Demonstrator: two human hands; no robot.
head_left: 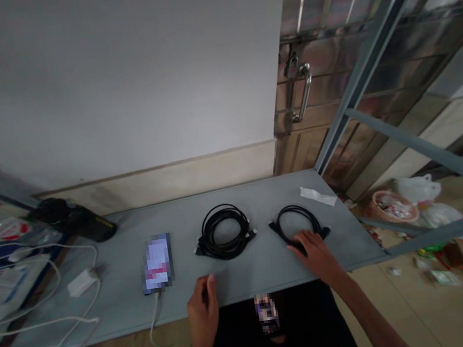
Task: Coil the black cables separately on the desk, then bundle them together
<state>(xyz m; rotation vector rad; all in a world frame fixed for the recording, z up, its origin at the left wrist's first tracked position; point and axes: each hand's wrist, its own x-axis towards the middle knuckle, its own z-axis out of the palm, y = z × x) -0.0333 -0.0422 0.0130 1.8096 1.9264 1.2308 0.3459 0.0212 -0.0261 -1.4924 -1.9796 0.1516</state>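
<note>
Two coiled black cables lie on a grey table (265, 268). My right hand (315, 252) rests with its fingers laid on the near edge of the right coiled cable (298, 222). The left coiled cable (224, 232), thicker, sits untouched in the middle. My left hand (203, 308) hovers at the table's front edge, fingers curled loosely, with nothing visible in it. A phone (158, 261) with a lit screen lies left of the coils, a white charging lead running from it over the table edge.
A scrap of white paper (318, 196) lies at the back right corner. A black bag (70, 217) sits at the back left. White cables and a charger (81, 282) spread over the left side. A metal door (329, 69) and frame stand to the right; floor clutter lies beyond.
</note>
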